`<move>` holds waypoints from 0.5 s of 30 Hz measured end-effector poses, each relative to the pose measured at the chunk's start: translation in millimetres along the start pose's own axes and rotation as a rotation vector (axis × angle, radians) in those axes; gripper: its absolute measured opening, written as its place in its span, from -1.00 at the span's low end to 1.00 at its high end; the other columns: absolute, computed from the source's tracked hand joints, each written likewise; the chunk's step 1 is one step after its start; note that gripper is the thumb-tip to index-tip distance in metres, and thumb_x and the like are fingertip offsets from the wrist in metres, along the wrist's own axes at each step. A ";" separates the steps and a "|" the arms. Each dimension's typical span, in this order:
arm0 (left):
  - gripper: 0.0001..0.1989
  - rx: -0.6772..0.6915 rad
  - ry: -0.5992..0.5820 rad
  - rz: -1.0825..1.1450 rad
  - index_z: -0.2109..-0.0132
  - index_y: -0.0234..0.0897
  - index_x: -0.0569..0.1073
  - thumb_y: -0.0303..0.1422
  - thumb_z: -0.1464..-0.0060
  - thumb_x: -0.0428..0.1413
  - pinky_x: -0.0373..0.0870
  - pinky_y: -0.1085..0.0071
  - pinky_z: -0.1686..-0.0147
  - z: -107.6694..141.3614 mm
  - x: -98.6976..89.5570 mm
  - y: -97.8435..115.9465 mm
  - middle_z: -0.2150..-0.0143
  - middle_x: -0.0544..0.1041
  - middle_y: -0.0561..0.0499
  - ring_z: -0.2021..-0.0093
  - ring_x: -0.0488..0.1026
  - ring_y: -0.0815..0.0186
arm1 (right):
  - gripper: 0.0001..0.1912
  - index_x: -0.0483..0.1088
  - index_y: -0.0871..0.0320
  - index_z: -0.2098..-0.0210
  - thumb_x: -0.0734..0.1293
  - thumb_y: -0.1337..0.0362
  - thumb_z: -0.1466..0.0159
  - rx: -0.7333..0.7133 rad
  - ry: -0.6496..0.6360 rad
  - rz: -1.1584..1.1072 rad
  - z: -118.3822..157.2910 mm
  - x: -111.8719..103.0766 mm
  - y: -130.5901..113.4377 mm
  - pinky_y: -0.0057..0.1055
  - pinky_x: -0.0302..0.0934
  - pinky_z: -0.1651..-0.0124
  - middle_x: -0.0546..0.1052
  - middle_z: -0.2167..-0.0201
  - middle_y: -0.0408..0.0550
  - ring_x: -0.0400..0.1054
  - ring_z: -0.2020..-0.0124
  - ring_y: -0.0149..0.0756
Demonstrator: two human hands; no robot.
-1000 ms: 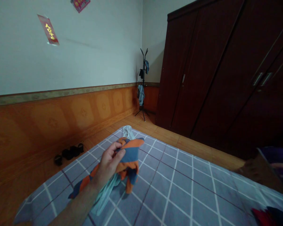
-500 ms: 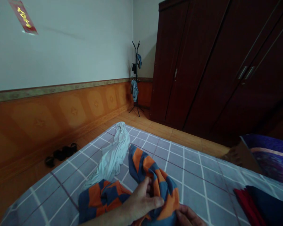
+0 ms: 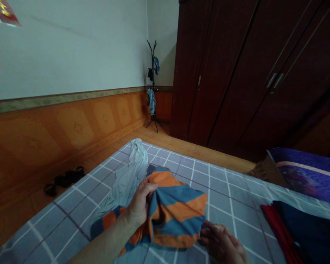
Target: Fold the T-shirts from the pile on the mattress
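Note:
An orange and blue-grey striped garment [image 3: 178, 209] is stretched between my hands over the bed. My left hand [image 3: 141, 201] grips its upper left part, thumb on top of the fabric. At the garment's lower right edge, my right hand [image 3: 222, 240] pinches the cloth with bent fingers. More of the same striped cloth lies bunched under and left of my left wrist. Beyond it a pale, crumpled garment [image 3: 126, 179] stretches toward the far corner of the bed.
The bed has a grey checked sheet [image 3: 220, 194]. Dark blue [image 3: 308, 231] and red [image 3: 280, 227] folded cloths lie at the right. Past the bed are a wardrobe [image 3: 222, 73], a coat rack [image 3: 153, 73], dark shoes [image 3: 64, 179] and a purple cover [image 3: 310, 172].
The striped garment has opened out from a bunched shape into a flatter, spread one. My left hand has moved up and left; my right hand has shifted slightly right. The view has also shifted.

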State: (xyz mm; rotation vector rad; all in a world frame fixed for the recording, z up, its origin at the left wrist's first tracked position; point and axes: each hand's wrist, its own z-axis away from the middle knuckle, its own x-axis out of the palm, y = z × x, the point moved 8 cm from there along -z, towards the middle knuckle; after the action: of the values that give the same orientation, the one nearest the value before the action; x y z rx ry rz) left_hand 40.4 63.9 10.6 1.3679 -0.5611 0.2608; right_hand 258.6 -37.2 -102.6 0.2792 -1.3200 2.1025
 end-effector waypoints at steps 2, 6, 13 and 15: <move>-0.68 -0.040 -0.105 -0.065 0.18 -0.28 0.47 -0.24 0.12 0.17 0.38 0.39 0.31 7.3 9.9 -3.6 0.37 0.52 0.03 0.38 0.44 0.29 | -0.61 0.44 0.16 0.43 0.55 0.06 0.11 -0.009 -0.031 -0.004 2.9 7.0 2.0 -0.38 0.34 0.25 0.57 0.39 -0.05 0.47 0.36 -0.23; -0.75 -0.123 -0.690 -0.431 0.31 -0.28 0.50 -0.23 0.15 0.24 0.34 0.39 0.19 47.2 60.1 -44.3 0.26 0.50 0.00 0.25 0.43 0.27 | -0.55 0.46 0.09 0.29 0.55 0.06 0.14 -0.040 0.021 0.009 11.2 9.8 4.8 -0.30 0.35 0.23 0.57 0.39 -0.10 0.47 0.29 -0.12; -0.79 0.045 -0.415 -0.771 0.16 -0.27 0.44 -0.33 -0.02 0.13 0.32 0.46 0.35 34.3 46.5 -59.3 0.31 0.47 -0.01 0.35 0.40 0.33 | -0.65 0.51 0.19 0.33 0.51 0.15 0.08 -0.014 -0.030 0.109 27.2 26.8 -3.2 -0.24 0.33 0.21 0.58 0.43 -0.01 0.47 0.31 -0.06; -0.58 0.222 -0.221 -0.880 0.00 -0.25 0.38 -0.38 0.07 0.17 0.33 0.41 0.21 18.4 30.3 -45.9 0.02 0.41 -0.11 0.20 0.40 0.28 | -0.64 0.50 0.21 0.30 0.49 0.15 0.04 -0.023 -0.054 0.072 33.5 36.1 -5.5 -0.22 0.32 0.19 0.58 0.39 0.00 0.48 0.31 -0.07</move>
State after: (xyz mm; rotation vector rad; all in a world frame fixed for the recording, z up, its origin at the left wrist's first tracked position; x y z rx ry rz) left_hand 84.2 32.6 -10.8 1.7405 -0.0669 -0.5620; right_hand 229.0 -50.2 -65.1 0.2845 -1.4043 2.1517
